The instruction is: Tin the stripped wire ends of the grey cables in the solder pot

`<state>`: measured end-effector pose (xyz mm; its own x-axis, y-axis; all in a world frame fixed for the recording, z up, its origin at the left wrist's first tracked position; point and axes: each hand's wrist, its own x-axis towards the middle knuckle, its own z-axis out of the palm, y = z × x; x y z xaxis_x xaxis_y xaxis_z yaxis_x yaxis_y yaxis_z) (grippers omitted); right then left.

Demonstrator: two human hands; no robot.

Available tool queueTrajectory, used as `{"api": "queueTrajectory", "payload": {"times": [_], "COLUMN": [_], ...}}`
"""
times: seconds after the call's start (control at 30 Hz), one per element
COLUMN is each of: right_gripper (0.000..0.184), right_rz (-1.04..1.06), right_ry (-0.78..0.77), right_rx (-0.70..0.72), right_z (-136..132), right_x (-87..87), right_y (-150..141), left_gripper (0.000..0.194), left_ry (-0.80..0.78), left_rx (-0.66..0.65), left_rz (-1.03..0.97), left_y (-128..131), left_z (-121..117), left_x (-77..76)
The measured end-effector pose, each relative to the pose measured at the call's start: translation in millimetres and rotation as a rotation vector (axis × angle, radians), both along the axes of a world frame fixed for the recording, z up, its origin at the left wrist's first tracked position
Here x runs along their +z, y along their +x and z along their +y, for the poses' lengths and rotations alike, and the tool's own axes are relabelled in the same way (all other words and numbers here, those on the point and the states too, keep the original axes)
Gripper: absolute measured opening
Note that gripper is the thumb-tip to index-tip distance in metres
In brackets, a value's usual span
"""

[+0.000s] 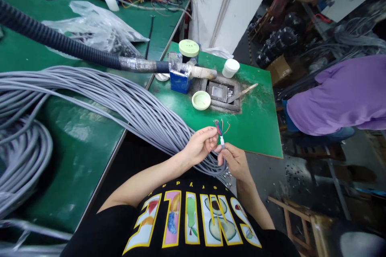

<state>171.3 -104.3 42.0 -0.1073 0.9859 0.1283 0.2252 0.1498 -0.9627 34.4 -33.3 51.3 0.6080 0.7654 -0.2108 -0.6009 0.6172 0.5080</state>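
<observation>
My right hand (235, 160) is closed round the end of a grey cable (223, 147), just below a white band. Out of that end fan several thin coloured wires (221, 127), red, blue and brownish among them. The fingertips of my left hand (205, 141) pinch some of these wires on their left side. A thick bundle of grey cables (157, 122) runs from the left table down past my left forearm to my lap. Beyond my hands on the green table lie a pale green lid (201, 100) and a solder pot (219, 91) set in the top.
A scraper (243, 93) lies across the pot's edge. Nearby stand a white jar (230, 68), a green-lidded tin (189, 48) and a blue box (179, 81). A black corrugated hose (90, 51) crosses from the left above a plastic bag (99, 28). A person in purple (337, 92) is at right.
</observation>
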Motion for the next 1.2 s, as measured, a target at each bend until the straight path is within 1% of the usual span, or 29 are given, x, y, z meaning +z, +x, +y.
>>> {"api": "queueTrajectory", "payload": {"times": [0.17, 0.33, 0.4, 0.57, 0.7, 0.83, 1.0, 1.1, 1.2], "right_gripper": [0.024, 0.025, 0.026, 0.027, 0.025, 0.027, 0.029, 0.028, 0.022], "right_rz": [0.005, -0.012, -0.015, -0.017, -0.001, -0.02, -0.025, -0.006, 0.076], "right_ry": [-0.026, -0.026, -0.03, -0.027, -0.013, -0.027, -0.061, -0.068, -0.125], "right_rx": [0.039, 0.08, 0.092, 0.123, 0.146, 0.143, 0.125, 0.112, 0.046], "right_z": [0.9, 1.2, 0.9, 0.3, 0.9, 1.1, 0.1, -0.2, 1.5], "right_x": [-3.4, -3.3, -2.6, -0.9, -0.9, 0.4, 3.2, 3.0, 2.1], "right_y": [2.7, 2.7, 2.3, 1.7, 1.6, 0.7, -1.0, -1.5, -1.4], "left_gripper": [0.027, 0.017, 0.016, 0.021, 0.029, 0.034, 0.031, 0.029, 0.028], "left_ry": [-0.003, -0.044, -0.039, 0.05, 0.118, 0.166, 0.3, 0.281, 0.214], "left_rx": [-0.043, -0.175, -0.2, -0.238, -0.276, -0.254, -0.177, -0.101, -0.01], "left_rz": [-0.008, 0.033, 0.03, -0.031, -0.025, 0.03, 0.082, 0.091, 0.108], "left_y": [2.0, 1.7, 0.2, -5.5, -10.2, -14.4, -15.8, -13.5, -10.0], "left_z": [2.8, 9.2, 11.8, 16.2, 18.7, 20.7, 21.1, 19.3, 16.5], "left_x": [-0.9, -3.9, -3.9, -3.5, -3.3, 1.6, 9.0, 9.3, 6.6]}}
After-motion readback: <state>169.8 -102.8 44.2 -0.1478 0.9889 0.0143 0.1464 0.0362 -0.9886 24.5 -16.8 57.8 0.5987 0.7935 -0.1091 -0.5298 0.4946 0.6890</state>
